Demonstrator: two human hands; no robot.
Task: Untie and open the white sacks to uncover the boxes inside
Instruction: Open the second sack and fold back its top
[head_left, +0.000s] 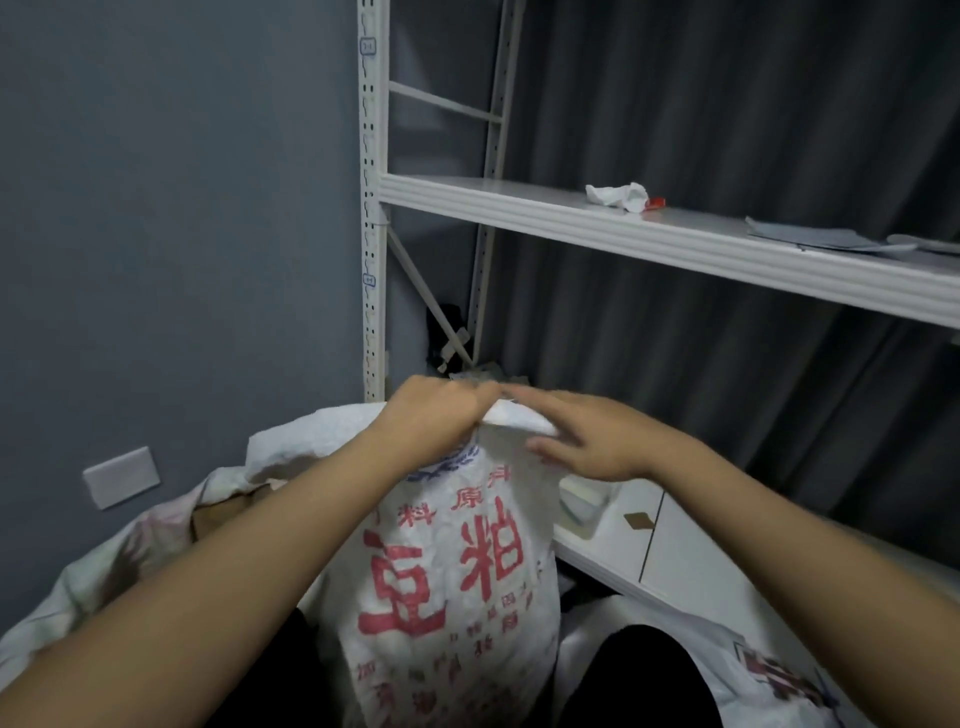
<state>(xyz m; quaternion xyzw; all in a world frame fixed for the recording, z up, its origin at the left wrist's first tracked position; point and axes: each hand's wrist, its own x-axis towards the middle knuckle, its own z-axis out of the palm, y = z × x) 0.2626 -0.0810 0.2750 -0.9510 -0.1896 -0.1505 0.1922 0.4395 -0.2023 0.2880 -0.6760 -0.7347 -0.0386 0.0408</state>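
Standing upright in the near middle of the head view, a white sack (457, 582) with big red characters has its gathered top pulled up between both hands. The left hand (431, 421) is curled round the bunched neck of the sack, gripping it. The right hand (587, 441) lies against the same neck from the right, fingers mostly straight and blurred; whether they pinch the cloth cannot be told. To the left a second sack (156, 525) gapes, showing brown cardboard (223, 512) inside. Another printed sack (769, 675) lies near right. Behind, a white shelf (519, 208) carries a crumpled tissue (618, 196) and grey sheets (810, 236), before dark curtains (727, 130)
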